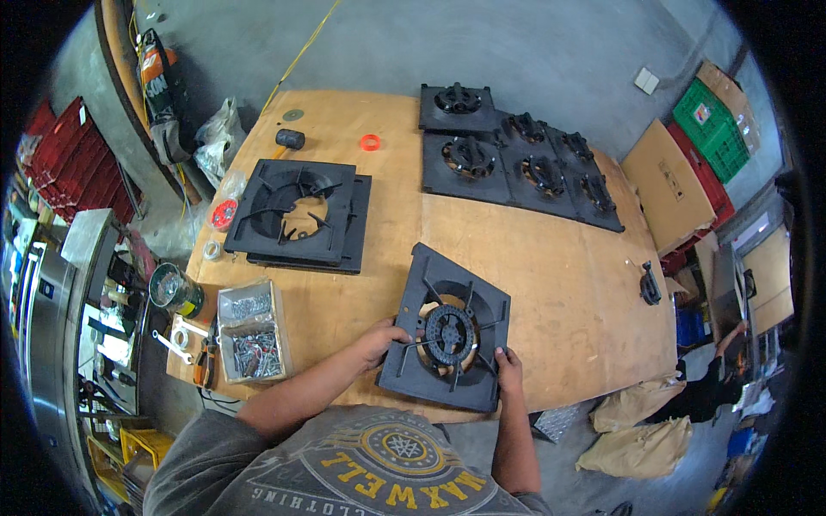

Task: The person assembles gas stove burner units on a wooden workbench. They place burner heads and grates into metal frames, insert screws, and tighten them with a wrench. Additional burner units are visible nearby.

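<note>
A square black stove grate plate (411, 365), with arms reaching toward its round opening, is between my hands at the table's near edge, turned at an angle. A round burner head (450, 334) sits in the middle of its opening. My left hand (381, 341) grips the plate's left edge, fingers closed round it. On the right edge, my right hand (509, 368) has its thumb on top; its other fingers are mostly hidden under the plate. Two similar black plates (335, 245) lie stacked at the left, with no burner head in the top one.
Several black plates with burners (508, 163) stand at the table's back right. A box of bolts and screws (254, 340), pliers (205, 365), a wrench (172, 346) and a tin (176, 291) are at the left. A mallet (290, 139) lies farther back; a loose burner part (650, 284) is at the right edge.
</note>
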Demonstrator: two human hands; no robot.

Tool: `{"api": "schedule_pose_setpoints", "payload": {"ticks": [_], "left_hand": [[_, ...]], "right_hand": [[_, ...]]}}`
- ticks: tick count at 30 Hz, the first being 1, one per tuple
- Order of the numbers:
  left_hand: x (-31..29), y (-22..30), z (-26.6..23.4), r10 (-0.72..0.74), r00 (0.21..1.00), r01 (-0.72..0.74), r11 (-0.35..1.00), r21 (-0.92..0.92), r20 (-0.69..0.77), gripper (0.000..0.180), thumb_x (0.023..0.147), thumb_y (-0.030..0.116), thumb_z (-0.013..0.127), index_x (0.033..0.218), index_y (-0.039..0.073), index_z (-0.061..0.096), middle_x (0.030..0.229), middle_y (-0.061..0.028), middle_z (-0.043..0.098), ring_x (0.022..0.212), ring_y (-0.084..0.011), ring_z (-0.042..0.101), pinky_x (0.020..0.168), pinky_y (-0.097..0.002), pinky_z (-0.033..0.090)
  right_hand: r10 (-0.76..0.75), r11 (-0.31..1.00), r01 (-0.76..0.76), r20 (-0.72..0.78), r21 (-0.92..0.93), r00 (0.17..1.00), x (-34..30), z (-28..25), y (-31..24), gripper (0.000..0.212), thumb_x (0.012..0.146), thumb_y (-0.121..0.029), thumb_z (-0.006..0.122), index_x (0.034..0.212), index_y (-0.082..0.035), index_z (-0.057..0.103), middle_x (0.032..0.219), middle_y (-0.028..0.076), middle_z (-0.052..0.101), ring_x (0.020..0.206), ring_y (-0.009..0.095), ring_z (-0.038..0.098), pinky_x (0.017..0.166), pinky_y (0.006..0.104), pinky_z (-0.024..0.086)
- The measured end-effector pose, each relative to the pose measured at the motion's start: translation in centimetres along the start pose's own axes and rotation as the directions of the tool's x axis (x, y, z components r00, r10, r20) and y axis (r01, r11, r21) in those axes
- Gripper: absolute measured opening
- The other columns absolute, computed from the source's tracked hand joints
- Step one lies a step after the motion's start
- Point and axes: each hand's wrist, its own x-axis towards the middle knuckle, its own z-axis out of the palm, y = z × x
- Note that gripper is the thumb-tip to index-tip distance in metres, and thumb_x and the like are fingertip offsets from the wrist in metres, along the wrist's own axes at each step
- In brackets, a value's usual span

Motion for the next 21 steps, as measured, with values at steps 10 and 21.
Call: {"api": "schedule_pose_setpoints", "payload": {"ticks": [10, 21], "left_hand": [[-0.8, 0.1, 0.0, 0.004, 0.999, 0.001, 0.994, 0.112, -0.045, 0.045, 0.090, 0.016, 0.059, 0.132, 0.000, 0.054, 0.120, -0.0140, 0.066, 0.110, -0.0236, 0.062, 0.096, -0.0392, 0.050], [-19.6, 6.3, -12.3, 0.580, 0.653, 0.251, 0.440, 0.862, -0.487, 0.029, 0.084, 0.027, 0.066, 0.102, 0.005, 0.070, 0.092, -0.0177, 0.071, 0.088, -0.0316, 0.069, 0.081, -0.0410, 0.055]], "right_hand": [[0.035, 0.984, -0.025, 0.051, -0.175, 0.998, 1.0, -0.5, -1.2, 0.054, 0.094, -0.031, 0.063, 0.126, 0.011, 0.057, 0.115, 0.020, 0.066, 0.105, 0.025, 0.061, 0.095, 0.0336, 0.046], [0.051, 0.938, -0.094, -0.136, -0.333, 0.989, -0.7, -5.3, -4.5, 0.047, 0.095, -0.029, 0.059, 0.132, 0.000, 0.054, 0.113, 0.015, 0.064, 0.085, 0.019, 0.062, 0.061, 0.0303, 0.049]]}}
